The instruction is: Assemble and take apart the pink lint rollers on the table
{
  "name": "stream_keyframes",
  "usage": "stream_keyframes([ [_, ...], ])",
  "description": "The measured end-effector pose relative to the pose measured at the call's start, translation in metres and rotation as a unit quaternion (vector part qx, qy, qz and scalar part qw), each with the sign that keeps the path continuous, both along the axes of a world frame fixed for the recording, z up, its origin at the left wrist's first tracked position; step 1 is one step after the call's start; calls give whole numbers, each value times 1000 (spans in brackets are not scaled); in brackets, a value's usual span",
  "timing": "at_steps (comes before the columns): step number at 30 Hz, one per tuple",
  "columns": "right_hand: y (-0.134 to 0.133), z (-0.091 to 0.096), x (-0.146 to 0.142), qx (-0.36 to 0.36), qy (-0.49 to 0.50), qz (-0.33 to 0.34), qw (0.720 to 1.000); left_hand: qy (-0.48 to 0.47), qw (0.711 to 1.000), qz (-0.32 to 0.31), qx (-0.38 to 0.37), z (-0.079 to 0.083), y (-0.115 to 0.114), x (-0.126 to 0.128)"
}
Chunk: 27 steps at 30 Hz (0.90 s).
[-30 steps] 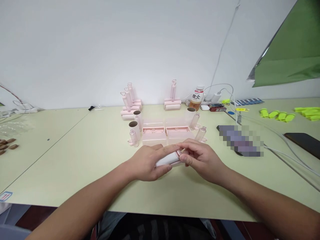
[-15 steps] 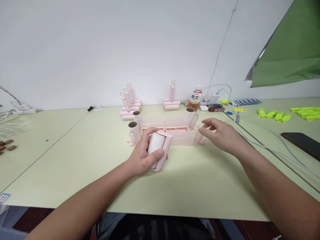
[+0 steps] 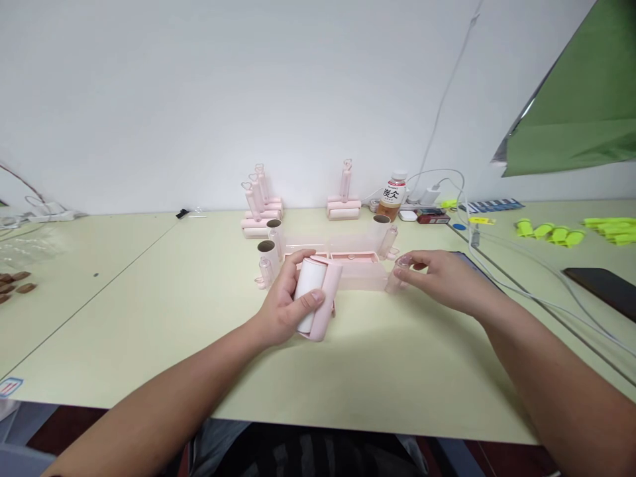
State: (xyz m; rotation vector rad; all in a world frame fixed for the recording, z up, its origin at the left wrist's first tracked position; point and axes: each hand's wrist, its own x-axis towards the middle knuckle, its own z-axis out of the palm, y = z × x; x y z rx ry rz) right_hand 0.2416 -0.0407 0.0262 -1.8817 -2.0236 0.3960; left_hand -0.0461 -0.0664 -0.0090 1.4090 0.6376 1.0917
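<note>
My left hand [image 3: 285, 305] is closed round a pink lint roller head with a white paper roll [image 3: 314, 297], held upright just above the table. My right hand [image 3: 440, 278] reaches to the right of it, and its fingertips pinch a clear pink handle [image 3: 396, 276] standing on the table. Between my hands lie two pink roller covers [image 3: 354, 265]. More clear handles [image 3: 388, 240] and cardboard-core rolls [image 3: 268, 254] stand around them.
Finished pink lint rollers [image 3: 259, 202] stand at the back by the wall, with another one [image 3: 344, 199] beside a drink bottle [image 3: 392, 195]. White cables [image 3: 527, 265] and a dark phone [image 3: 603, 288] lie to the right. Yellow-green parts [image 3: 546, 230] lie at far right.
My hands parted from the roller head. The left lifted it and turned it upright; the right reached out to the right and closed its fingertips on a clear handle.
</note>
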Motion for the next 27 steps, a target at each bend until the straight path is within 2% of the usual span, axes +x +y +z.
stream_keyframes([
  [3, -4, 0, -2, 24, 5, -6, 1000, -60, 996, -39, -58, 5, 1, 2],
  [9, -11, 2, -10, 74, -12, -17, 997, -98, 988, -34, -118, 11, -1, 4],
  [12, -15, 3, -14, 115, 0, 9, 993, -100, 987, -15, -125, 9, -1, 5],
  [15, -19, 0, -18, 144, 52, 82, 985, -88, 988, 12, -123, 7, 1, 6],
  [18, -25, -8, -23, 108, 164, 190, 962, -78, 990, 26, -114, 6, 3, 6],
  [22, -33, -19, -34, -17, 303, 299, 905, -71, 992, 11, -101, 4, 3, 6],
  [25, -36, -23, -40, -83, 376, 333, 860, -70, 991, -26, -114, 1, 4, 5],
  [27, -37, -25, -43, -94, 412, 333, 843, -66, 989, -46, -121, -3, 6, 5],
])
